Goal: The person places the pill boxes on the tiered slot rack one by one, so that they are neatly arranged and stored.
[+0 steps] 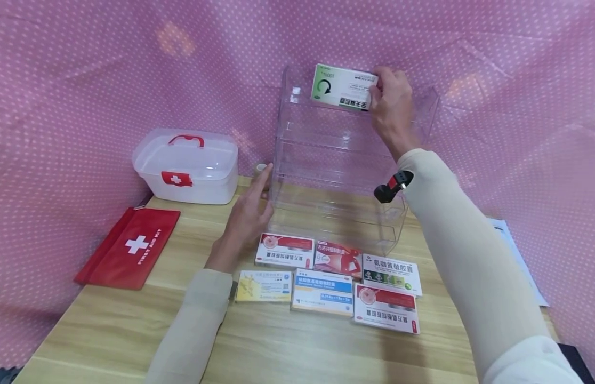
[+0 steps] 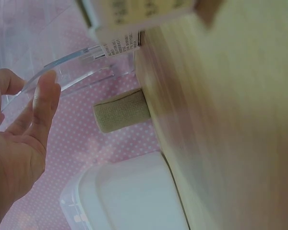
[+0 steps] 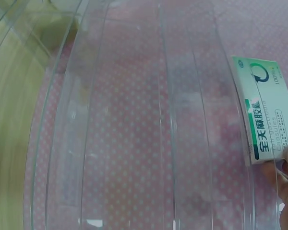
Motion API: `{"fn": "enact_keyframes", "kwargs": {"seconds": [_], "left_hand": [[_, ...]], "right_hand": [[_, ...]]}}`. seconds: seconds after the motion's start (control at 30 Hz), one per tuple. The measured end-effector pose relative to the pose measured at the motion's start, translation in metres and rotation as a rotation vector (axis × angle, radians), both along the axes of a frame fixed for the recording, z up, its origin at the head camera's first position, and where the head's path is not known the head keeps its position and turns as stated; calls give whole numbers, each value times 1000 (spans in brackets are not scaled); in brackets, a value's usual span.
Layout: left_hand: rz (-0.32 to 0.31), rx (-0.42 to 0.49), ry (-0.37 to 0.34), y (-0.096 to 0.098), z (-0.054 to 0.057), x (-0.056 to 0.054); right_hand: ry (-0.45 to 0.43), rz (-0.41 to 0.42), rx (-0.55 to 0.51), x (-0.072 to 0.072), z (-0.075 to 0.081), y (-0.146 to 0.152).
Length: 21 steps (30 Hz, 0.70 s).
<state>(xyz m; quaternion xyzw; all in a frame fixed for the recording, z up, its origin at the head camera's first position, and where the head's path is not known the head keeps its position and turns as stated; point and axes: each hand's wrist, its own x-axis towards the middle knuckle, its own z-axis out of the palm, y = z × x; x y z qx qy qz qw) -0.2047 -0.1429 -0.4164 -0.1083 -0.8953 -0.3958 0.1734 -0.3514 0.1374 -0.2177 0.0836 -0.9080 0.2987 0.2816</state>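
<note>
A clear stepped acrylic display rack [image 1: 333, 160] stands at the back of the table. At its top tier, my right hand [image 1: 393, 104] pinches the end of a white and green medicine box [image 1: 345, 88]. The right wrist view shows this medicine box [image 3: 264, 108] against the top tier, with fingertips at its lower corner. My left hand [image 1: 247, 213] is at the rack's left side; in the left wrist view, thumb and fingers [image 2: 41, 103] hold the edge of the clear side panel. Several medicine boxes [image 1: 321, 293] lie in two rows in front of the rack.
A white lidded first aid box [image 1: 187, 176] with a red handle stands at the back left. Nearer lies a red first aid pouch [image 1: 134, 248]. A tan bandage roll [image 2: 122, 110] stands beside the rack. Light-blue sheets [image 1: 515, 256] lie at the right. Pink dotted cloth [image 1: 86, 80] hangs behind.
</note>
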Motion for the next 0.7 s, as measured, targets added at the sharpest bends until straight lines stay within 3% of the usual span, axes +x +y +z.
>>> {"fn": "enact_keyframes", "kwargs": {"seconds": [0.3,0.5,0.63,0.7], "left_hand": [[-16,23,14,2,-1,1],[-7,5,17,2,0,1],[0,1,9,1,-1,1],[4,1,9,1,-1,1]], "right_hand": [[-32,78,73,0,3,-27],[-20,158,156,0,0,-29],[-77,213,226,1,-2,-26],[-95,241,212,2,-3,-23]]}}
